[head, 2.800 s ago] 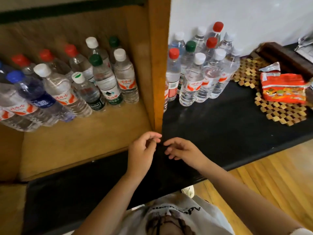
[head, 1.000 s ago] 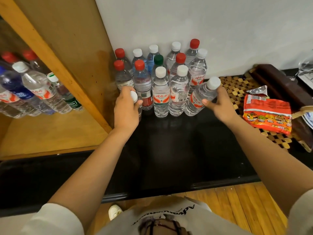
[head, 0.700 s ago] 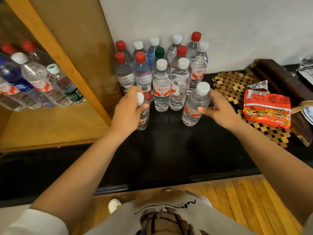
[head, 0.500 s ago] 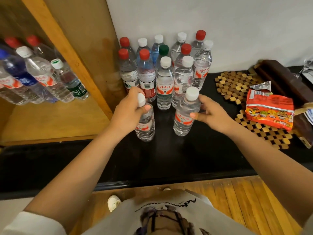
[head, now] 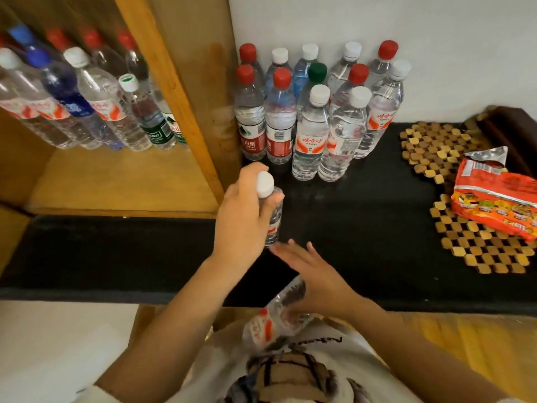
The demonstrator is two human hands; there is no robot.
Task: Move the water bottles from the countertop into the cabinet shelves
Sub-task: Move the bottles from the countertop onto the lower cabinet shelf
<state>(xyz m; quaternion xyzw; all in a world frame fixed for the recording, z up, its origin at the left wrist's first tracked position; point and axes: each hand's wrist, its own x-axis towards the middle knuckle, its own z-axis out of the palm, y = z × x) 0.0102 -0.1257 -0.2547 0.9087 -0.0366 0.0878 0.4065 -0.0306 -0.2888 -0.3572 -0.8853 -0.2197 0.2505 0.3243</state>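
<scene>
White-capped and clear, a small water bottle [head: 268,210] is standing upright in the grip of the left hand [head: 244,219], whose fingers are curling round its neck and shoulder above the black countertop [head: 363,228], just right of the cabinet's open front. A second bottle [head: 273,318] with a red-and-white label is lying tilted, low and near the person's shirt, off the near edge of the counter. The right hand [head: 316,277] is lying over its upper part with the fingers spread flat and straight; whether the thumb is gripping the bottle underneath cannot be told.

Farther back, a cluster of bottles [head: 316,112] is standing against the white wall [head: 377,21], with caps in red, white and one green. Two front ones are showing red labels with Chinese characters; the left one is also reading "SPRING" in part. Two white-capped ones are wearing orange-and-white labels with Chinese writing.

On the left, the wooden cabinet shelf [head: 122,181] is holding more bottles [head: 87,100], one dark blue, one with a green label too blurred to read fully.

To the right, an orange noodle packet [head: 494,199] is lying on a wooden tile mat [head: 465,237].
</scene>
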